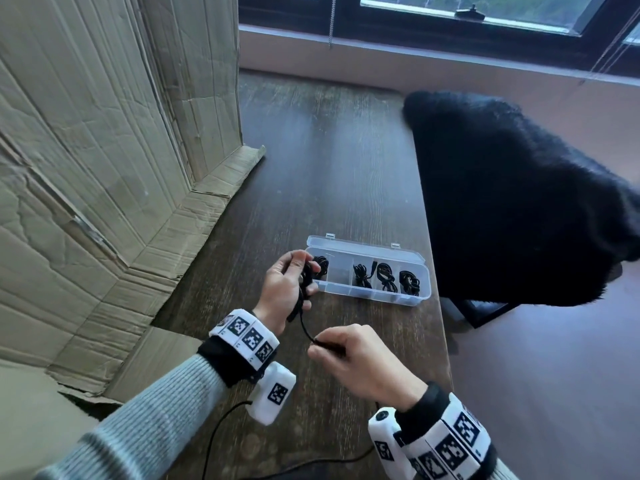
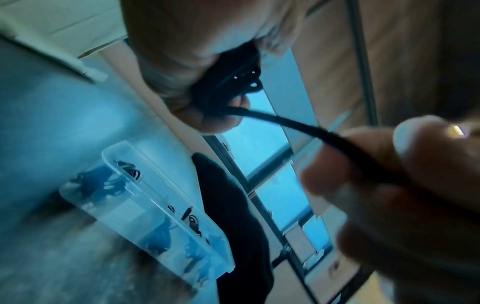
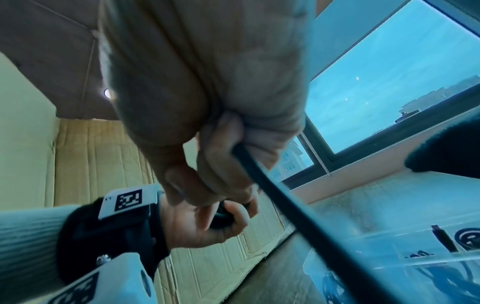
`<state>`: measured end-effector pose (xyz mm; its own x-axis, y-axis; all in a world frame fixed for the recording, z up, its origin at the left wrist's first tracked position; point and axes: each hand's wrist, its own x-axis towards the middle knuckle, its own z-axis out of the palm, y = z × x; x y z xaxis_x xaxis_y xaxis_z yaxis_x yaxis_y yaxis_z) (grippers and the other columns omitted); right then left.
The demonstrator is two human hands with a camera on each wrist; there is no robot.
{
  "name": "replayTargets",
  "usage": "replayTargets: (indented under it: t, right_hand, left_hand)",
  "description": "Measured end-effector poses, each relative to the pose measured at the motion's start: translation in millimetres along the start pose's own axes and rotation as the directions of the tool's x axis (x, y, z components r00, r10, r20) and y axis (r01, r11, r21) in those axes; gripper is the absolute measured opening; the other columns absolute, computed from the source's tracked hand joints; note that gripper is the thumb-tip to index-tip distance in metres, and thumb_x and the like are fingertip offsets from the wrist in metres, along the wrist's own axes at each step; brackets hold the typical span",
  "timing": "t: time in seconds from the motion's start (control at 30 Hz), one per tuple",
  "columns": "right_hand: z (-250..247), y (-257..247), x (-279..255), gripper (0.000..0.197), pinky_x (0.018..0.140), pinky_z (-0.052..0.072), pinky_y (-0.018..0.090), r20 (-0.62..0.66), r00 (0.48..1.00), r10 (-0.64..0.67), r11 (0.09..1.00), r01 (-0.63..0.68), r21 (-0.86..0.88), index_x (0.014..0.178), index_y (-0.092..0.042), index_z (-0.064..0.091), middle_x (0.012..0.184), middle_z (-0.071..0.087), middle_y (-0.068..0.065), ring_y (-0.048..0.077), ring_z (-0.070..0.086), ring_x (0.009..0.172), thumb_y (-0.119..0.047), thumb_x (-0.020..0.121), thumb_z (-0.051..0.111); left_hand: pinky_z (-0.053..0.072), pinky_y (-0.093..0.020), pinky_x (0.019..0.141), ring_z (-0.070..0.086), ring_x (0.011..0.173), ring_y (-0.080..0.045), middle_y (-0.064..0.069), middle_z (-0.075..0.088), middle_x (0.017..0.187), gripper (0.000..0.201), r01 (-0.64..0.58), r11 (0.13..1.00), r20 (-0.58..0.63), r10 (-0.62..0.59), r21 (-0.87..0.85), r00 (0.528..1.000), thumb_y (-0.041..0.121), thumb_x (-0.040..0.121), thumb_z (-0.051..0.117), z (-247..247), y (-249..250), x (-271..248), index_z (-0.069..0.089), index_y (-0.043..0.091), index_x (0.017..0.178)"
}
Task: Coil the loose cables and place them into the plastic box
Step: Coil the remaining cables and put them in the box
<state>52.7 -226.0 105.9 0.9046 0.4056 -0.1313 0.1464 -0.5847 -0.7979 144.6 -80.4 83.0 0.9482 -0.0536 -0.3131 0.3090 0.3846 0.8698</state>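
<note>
A thin black cable (image 1: 304,323) runs between both hands above the dark wooden table (image 1: 332,161). My left hand (image 1: 287,285) grips the coiled part of it (image 2: 228,82), just left of the clear plastic box (image 1: 426,292). My right hand (image 1: 346,355) pinches the loose end (image 3: 262,176) nearer to me. The box (image 2: 124,205) lies open, with divided compartments that hold several black coiled cables (image 1: 408,282). Its second compartment from the left looks bare.
Flattened cardboard (image 1: 104,168) leans along the table's left side. A black furry cover on a chair (image 1: 512,202) stands right of the table, close behind the box. A window (image 1: 450,15) runs along the far wall. A wrist-camera lead (image 1: 225,427) trails over the near table edge.
</note>
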Motion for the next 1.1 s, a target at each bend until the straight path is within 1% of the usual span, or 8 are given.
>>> replayTargets:
  t: [0.23,0.43,0.57,0.67,0.77,0.87,0.93,1.1]
  right_hand:
    - [-7,11,18,0.034,0.088,0.054,0.039,-0.104,0.979,0.174,0.957,-0.143,0.252,0.105,-0.023,0.072,0.094,0.074,-0.009,0.004,0.067,0.091,-0.048,0.095,0.051]
    - [-10,-2,32,0.026,0.087,0.054,0.046,-0.103,0.99,0.099,0.951,-0.063,0.303,0.094,-0.023,0.075,0.084,0.074,-0.009,0.004,0.068,0.082,-0.041,0.094,0.056]
    - [-14,-2,35,0.066,0.093,0.05,0.041,-0.019,0.982,0.186,0.888,-0.16,0.431,0.094,-0.016,0.074,0.096,0.075,-0.001,0.011,0.07,0.094,-0.071,0.082,0.04]
    - [-18,-1,37,0.069,0.082,0.053,0.046,-0.056,0.989,0.139,0.926,-0.11,0.36,0.087,-0.013,0.072,0.088,0.074,0.006,0.021,0.069,0.082,-0.076,0.083,0.043]
    - [-26,-1,36,0.041,0.059,0.041,0.023,-0.091,0.99,0.109,0.958,-0.08,0.275,0.06,-0.03,0.064,0.056,0.062,-0.019,-0.001,0.054,0.054,-0.047,0.095,0.051]
    - [-29,6,34,0.041,0.064,0.045,0.027,-0.119,0.988,0.101,0.96,-0.066,0.272,0.066,-0.032,0.068,0.068,0.07,-0.009,0.001,0.058,0.063,-0.034,0.101,0.047]
    - [-30,9,33,0.039,0.064,0.043,0.031,-0.148,0.983,0.105,0.955,-0.058,0.292,0.07,-0.029,0.07,0.07,0.07,0.001,0.007,0.056,0.064,-0.032,0.101,0.047]
    - [-30,9,29,0.039,0.044,0.024,0.015,-0.302,0.938,0.17,0.944,-0.067,0.324,0.059,-0.026,0.064,0.043,0.05,-0.015,0.001,0.034,0.04,-0.023,0.097,0.056]
  left_hand:
    - [0.053,-0.031,0.053,0.058,0.06,-0.019,-0.007,0.062,0.082,0.01,-0.028,0.953,0.161,0.08,-0.301,0.984,0.019,0.091,0.047,2,12,-7,0.055,0.012,0.092]
    - [0.053,-0.032,0.064,0.057,0.061,-0.018,-0.005,0.056,0.072,0.014,-0.101,0.946,0.14,0.15,-0.308,0.979,0.02,0.09,0.047,16,11,-11,0.046,0.006,0.089]
    - [0.053,-0.033,0.061,0.054,0.06,-0.018,-0.005,0.051,0.072,0.023,-0.19,0.956,0.161,0.228,-0.222,0.96,0.025,0.091,0.055,20,12,-11,0.043,0.007,0.085]
    - [0.051,-0.038,0.064,0.058,0.063,-0.023,-0.005,0.055,0.073,0.04,-0.246,0.959,0.235,0.273,-0.137,0.933,0.039,0.082,0.07,20,11,-8,0.046,0.008,0.083]
    - [0.057,-0.043,0.069,0.068,0.074,-0.03,-0.006,0.06,0.08,0.05,-0.205,0.969,0.264,0.236,-0.141,0.935,0.048,0.073,0.075,22,10,-10,0.046,0.008,0.084]
    - [0.057,-0.038,0.062,0.069,0.07,-0.029,-0.007,0.063,0.082,0.035,-0.198,0.971,0.275,0.227,-0.131,0.934,0.044,0.069,0.079,27,10,-12,0.053,0.022,0.074]
    - [0.055,-0.036,0.061,0.066,0.066,-0.026,-0.009,0.065,0.083,0.028,-0.235,0.967,0.266,0.253,-0.097,0.93,0.034,0.073,0.081,29,9,-12,0.053,0.027,0.072]
    - [0.057,-0.037,0.074,0.07,0.08,-0.029,-0.012,0.071,0.097,0.021,-0.265,0.964,0.29,0.247,0.023,0.924,-0.008,0.091,0.052,29,4,-11,0.046,0.001,0.11]
